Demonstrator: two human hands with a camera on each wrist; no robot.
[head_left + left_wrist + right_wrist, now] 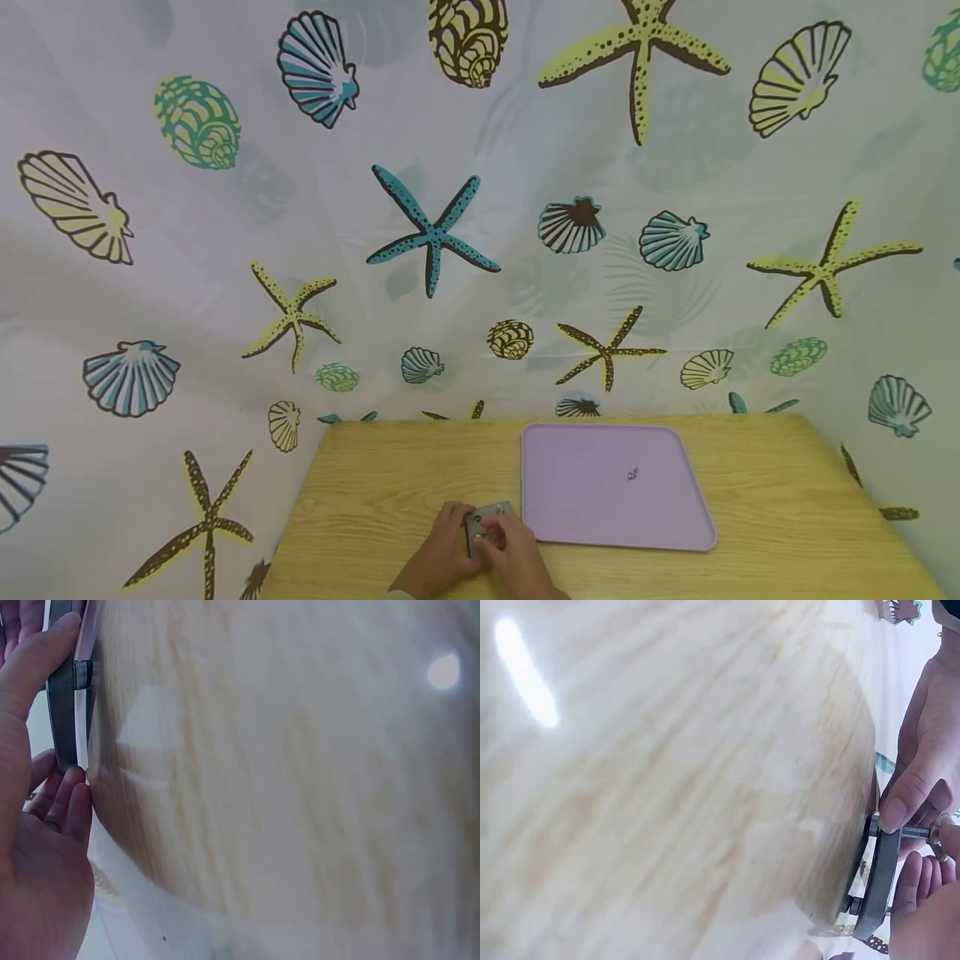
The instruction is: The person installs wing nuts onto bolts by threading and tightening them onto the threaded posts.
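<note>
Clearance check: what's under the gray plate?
Two dark stubs, possibly bolt heads, project beneath the gray plate, toward the wooden table. The rest of its underside is hidden; the wrist views catch it edge-on.

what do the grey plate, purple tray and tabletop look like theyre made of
Grey plate: perhaps metal with a dull finish, from its plain grey face and dark edges; plastic is possible.
Purple tray: likely plastic, smooth and matte, one even colour up to its raised rim.
Tabletop: wood or wood-look laminate, from the grain; glossy, with bright reflections in the wrist views.
</note>
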